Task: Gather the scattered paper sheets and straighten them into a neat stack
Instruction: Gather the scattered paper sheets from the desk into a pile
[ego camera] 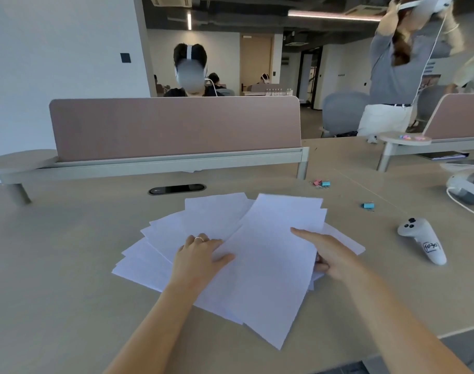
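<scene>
Two bare forearms enter from the near edge of the desk (55, 265), each ending at the paper sheets (271, 265). Paper sheets: plain white, unmarked, fanned loosely and overlapping, lying flat on the desk directly on the near side of the oval cable slot (176, 189). Topmost sheet: largest visible, long axis running from its near corner, which points toward the desk's near edge, up to its far short edge below and right of the cable slot; tilted slightly clockwise. Sheets beneath: splayed leftward like a hand of cards, corners pointing left and away, with a few edges protruding on the right. Left hand (196, 259): open, palm down, pressed flat on the fan at the left edge of the topmost sheet, ring on one finger. Right hand (330, 256): loosely open, index finger extended over the topmost sheet, remaining fingers curled at the right edge of the fan; whether they pinch any sheet cannot be told. White handheld controller (422, 240): lying on the desk well right of the sheets. Binder clips (322, 183): pink and blue, right of the cable slot. Single blue clip (367, 205): between those clips and the controller.
</scene>
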Motion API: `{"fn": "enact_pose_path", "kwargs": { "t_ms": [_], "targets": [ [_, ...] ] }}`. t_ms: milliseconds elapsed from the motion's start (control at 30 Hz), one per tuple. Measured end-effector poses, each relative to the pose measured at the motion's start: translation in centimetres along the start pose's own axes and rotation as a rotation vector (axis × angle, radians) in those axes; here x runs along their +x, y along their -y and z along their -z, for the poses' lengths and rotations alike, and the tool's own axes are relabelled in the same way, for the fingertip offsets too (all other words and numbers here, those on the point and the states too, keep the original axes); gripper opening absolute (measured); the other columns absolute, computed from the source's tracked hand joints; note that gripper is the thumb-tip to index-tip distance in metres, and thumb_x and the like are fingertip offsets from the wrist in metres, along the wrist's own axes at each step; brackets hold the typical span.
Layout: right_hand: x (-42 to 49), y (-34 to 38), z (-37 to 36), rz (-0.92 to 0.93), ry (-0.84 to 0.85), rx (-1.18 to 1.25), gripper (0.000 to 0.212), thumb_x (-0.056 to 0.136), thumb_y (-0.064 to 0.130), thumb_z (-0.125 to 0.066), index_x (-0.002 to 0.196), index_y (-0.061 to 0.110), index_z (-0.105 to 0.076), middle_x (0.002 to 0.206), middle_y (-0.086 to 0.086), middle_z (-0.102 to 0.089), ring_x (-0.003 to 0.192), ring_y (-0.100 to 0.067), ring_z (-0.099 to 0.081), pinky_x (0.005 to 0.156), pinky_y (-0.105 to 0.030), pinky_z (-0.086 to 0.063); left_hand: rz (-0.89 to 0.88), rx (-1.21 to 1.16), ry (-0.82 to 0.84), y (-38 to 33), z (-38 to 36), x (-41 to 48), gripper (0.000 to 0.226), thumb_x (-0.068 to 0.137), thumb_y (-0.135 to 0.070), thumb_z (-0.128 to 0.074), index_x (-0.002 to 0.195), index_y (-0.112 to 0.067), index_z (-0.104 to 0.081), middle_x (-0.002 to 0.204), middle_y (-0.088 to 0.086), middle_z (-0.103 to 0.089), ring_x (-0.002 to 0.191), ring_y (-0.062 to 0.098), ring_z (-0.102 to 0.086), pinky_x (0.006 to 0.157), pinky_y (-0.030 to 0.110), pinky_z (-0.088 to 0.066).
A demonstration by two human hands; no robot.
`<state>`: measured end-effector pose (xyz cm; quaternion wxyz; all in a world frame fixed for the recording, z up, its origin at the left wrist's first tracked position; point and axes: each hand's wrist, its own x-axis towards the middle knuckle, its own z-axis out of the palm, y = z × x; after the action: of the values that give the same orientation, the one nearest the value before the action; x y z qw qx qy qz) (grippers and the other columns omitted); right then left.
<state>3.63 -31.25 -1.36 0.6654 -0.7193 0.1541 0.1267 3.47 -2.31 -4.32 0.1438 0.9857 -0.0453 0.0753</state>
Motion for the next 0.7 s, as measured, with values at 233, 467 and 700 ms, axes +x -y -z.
{"fn": "enact_pose_path", "kwargs": {
  "t_ms": [233,467,700],
  "targets": [
    [0.7,1.6,-1.1,0.206,-0.155,-0.478,0.015,0.094,0.014,-0.061,0.105,0.015,-0.071,0.102,-0.010,-0.075,0.082,-0.022,-0.068,0.070,-0.031,-0.047,0.047,-0.167,-0.073,-0.3,-0.3,0.9,0.064,0.098,-0.067,-0.054,0.151,-0.033,-0.056,0.130,-0.006,-0.062,0.129,0.017,-0.057,0.102,0.035,-0.051],
    [1.2,1.6,-0.3,0.300,0.115,-0.024,0.027,0.094,0.013,-0.071,0.121,0.017,-0.072,0.117,-0.003,-0.079,0.106,-0.026,-0.075,0.097,-0.046,-0.057,0.322,-1.047,0.083,-0.7,2.1,2.7,0.088,0.090,-0.045,-0.080,0.163,-0.018,-0.039,0.148,0.000,-0.066,0.125,0.019,-0.065,0.104,0.033,-0.048],
    [1.3,2.2,-2.9,0.298,0.166,-0.050,0.027,0.097,0.034,-0.067,0.120,0.021,-0.074,0.116,0.004,-0.079,0.106,-0.018,-0.076,0.101,-0.042,-0.056,0.203,-1.300,0.328,1.1,1.7,3.3,0.035,0.096,-0.017,-0.076,0.131,-0.015,-0.072,0.125,0.007,-0.081,0.113,0.029,-0.078,0.103,0.048,-0.059]
  ]
}}
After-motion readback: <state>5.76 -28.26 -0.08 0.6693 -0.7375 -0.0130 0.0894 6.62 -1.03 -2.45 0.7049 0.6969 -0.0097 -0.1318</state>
